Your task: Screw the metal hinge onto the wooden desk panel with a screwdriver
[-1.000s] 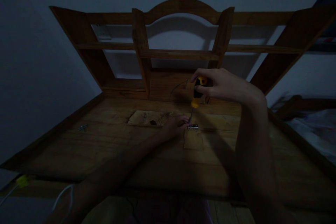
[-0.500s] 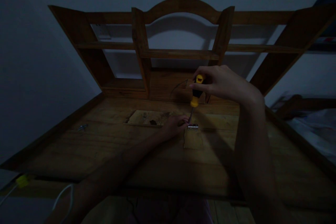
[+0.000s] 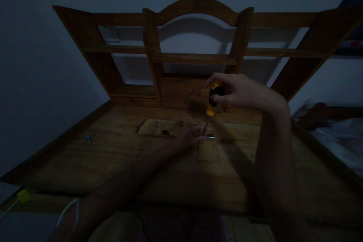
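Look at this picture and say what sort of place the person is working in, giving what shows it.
Probably a dim room at home. A wooden desk with a shelved hutch stands against a plain wall, and bedding seems to lie at the right. The right hand holds a screwdriver over a small metal hinge.

- Screwdriver (image 3: 211, 103): handle of smooth plastic, yellow and black, faintly glossy; thin metal shaft.
- Hinge (image 3: 209, 136) at 6 o'clock of the shaft: bright, shiny metal.
- Desk top (image 3: 127, 159): brown wood, visible grain, matt.
- Recessed patch (image 3: 161, 126) at 9 o'clock of the hinge: paler, rough bare wood.
- Shelf frame (image 3: 195, 58): smooth, darker finished wood.
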